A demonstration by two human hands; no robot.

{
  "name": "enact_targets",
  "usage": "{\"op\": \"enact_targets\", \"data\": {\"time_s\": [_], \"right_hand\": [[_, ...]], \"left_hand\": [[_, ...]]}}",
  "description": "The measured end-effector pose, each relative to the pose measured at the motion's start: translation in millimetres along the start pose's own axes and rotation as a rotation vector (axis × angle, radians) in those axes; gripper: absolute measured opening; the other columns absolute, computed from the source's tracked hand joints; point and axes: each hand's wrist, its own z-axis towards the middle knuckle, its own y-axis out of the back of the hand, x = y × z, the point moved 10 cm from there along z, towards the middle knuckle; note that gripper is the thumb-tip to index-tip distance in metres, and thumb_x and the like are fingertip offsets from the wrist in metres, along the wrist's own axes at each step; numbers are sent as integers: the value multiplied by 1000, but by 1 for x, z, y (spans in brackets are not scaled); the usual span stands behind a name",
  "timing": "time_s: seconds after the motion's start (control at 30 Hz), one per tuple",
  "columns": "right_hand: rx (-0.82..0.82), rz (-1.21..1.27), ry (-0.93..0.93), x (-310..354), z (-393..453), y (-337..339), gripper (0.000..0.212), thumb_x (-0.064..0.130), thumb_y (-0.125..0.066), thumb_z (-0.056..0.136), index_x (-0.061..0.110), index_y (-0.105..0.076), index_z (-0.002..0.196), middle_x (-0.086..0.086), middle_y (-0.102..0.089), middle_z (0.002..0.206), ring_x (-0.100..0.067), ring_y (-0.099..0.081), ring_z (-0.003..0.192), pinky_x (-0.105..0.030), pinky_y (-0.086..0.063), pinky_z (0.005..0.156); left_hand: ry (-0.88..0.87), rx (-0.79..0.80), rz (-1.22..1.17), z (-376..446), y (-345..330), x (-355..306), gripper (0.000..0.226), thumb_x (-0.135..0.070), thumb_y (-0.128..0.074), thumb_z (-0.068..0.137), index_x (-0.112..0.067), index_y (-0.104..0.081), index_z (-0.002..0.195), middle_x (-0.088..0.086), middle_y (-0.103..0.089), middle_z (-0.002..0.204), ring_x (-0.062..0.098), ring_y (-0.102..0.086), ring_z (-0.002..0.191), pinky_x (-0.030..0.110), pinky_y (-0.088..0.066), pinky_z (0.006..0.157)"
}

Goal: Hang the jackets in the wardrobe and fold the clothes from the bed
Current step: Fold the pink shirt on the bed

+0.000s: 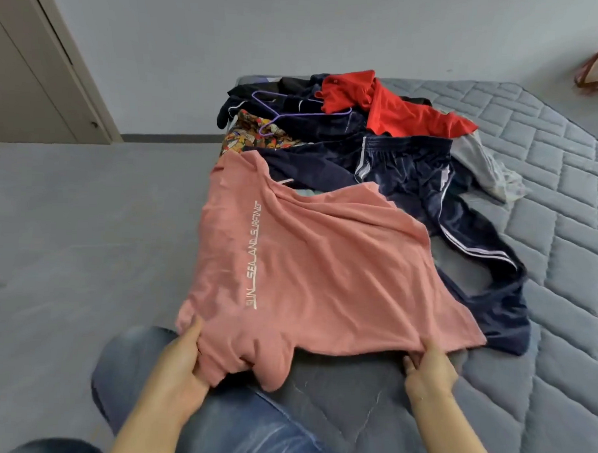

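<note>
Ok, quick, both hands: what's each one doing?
Left hand: closed on the pink T-shirt at its near edge.
Right hand: closed on the same shirt's near edge.

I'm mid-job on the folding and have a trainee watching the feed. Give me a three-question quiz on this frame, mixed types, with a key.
1. True or false: both hands grip the pink T-shirt.
2. Multiple choice: the purple hanger lies A) on the floor, B) on the dark clothes at the far end of the pile, C) in the right hand.
3. Fill in: the garment lying directly right of the pink T-shirt is the navy ____ with white stripes.

Key
1. True: the left hand grips the near left part, and the right hand grips the near right hem.
2. B
3. Track pants
</note>
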Motion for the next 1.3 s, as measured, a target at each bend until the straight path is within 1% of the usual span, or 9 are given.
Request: {"op": "enact_targets", "data": {"time_s": [0.23,0.37,0.47,0.6,0.73,0.93,1.1,1.2,1.3], "right_hand": [[102,-13,47,13,-1,-11,10,18,-50,92,14,-56,87,-5,-58,73,-18,-61,60,-26,-47,51],[205,6,138,44,8,-55,14,16,-47,91,12,-50,78,-4,-55,68,-15,-64,52,-23,-52,44],[311,-41,145,67,24,-102,12,14,-44,96,8,-51,88,-8,-53,81,-21,-68,65,-27,-56,49],[475,-190,100,67,44,-158,18,18,-45,100,3,-57,100,-13,-63,101,-26,-68,93,-29,-58,69],[531,-369,131,41,39,-177,33,15,-45,101,0,-53,130,-14,-60,122,-24,-59,115,-32,-49,97],[578,-743,558,-25,-41,-165,21,1,-59,89,17,-71,95,4,-72,94,-6,-63,86,-28,-48,84],[777,-982,630,-110,-97,-181,19,19,-69,88,18,-68,107,5,-61,113,-10,-52,109,-20,-40,98],[752,-1092,837,-119,-109,-190,21,26,-76,84,16,-69,100,7,-53,114,-6,-38,112,-7,-25,100],[662,-1060,921,-109,-107,-199,19,23,-72,88,9,-66,76,4,-57,92,-17,-43,98,-25,-35,90]], "left_hand": [[37,-19,213,0,11,10,25,-27,-54,98,-5,-66,104,6,-76,85,17,-71,81,33,-50,71],[140,68,-111,24,-10,-13,27,-21,-43,102,-5,-62,114,12,-75,89,18,-73,72,38,-61,60],[196,47,-385,58,-17,-45,30,-14,-33,104,3,-55,92,12,-66,59,10,-60,44,14,-48,43],[112,78,-550,118,-29,-82,25,-16,-34,105,0,-52,100,18,-63,79,18,-60,73,23,-52,80],[26,111,-130,155,-22,-82,36,-20,-37,104,-2,-44,134,15,-56,124,27,-51,121,40,-36,112],[-15,-196,461,171,58,-43,40,7,-50,94,3,-48,134,10,-58,87,19,-56,76,22,-52,57],[204,-22,969,183,70,-17,46,0,-62,84,-7,-52,129,9,-61,110,21,-55,103,32,-45,84],[18,41,975,188,64,-24,45,-4,-73,82,-8,-54,123,4,-61,113,19,-58,102,23,-47,79],[-182,46,993,189,61,-38,38,-19,-80,79,-15,-57,111,-4,-63,107,15,-60,99,27,-45,82]]}}
